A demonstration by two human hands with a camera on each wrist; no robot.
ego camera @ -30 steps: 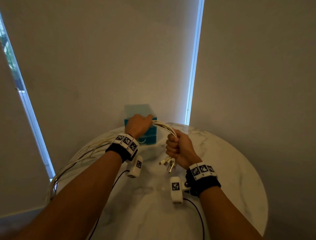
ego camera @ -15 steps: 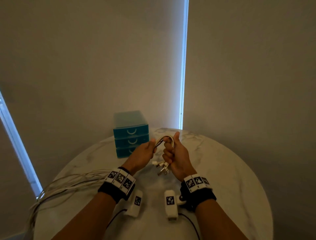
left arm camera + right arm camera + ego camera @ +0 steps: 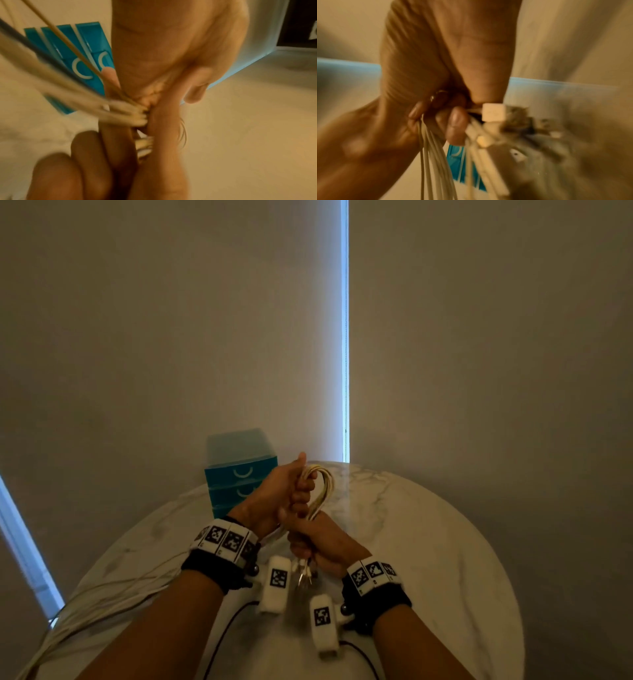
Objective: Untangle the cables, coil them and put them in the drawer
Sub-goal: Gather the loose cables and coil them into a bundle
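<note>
— Where are the cables [image 3: 320, 487]?
— Bunched in a loop above the worktop [image 3: 428, 542], their loose lengths trailing off its near left edge.
— And the hands?
— Together. The left hand [image 3: 277, 498] grips the loop's top; the right hand [image 3: 322, 542], just beneath, is clamped round the plug ends.
— The drawer unit [image 3: 239, 470]?
— Far left, teal, all drawers closed.

No words, brands or numbers can be read anywhere; the only signs are black-and-white square code markers on the white wristbands [image 3: 227, 541] and on the two small white camera blocks [image 3: 276, 583] below the wrists, and they carry no legible letters.
</note>
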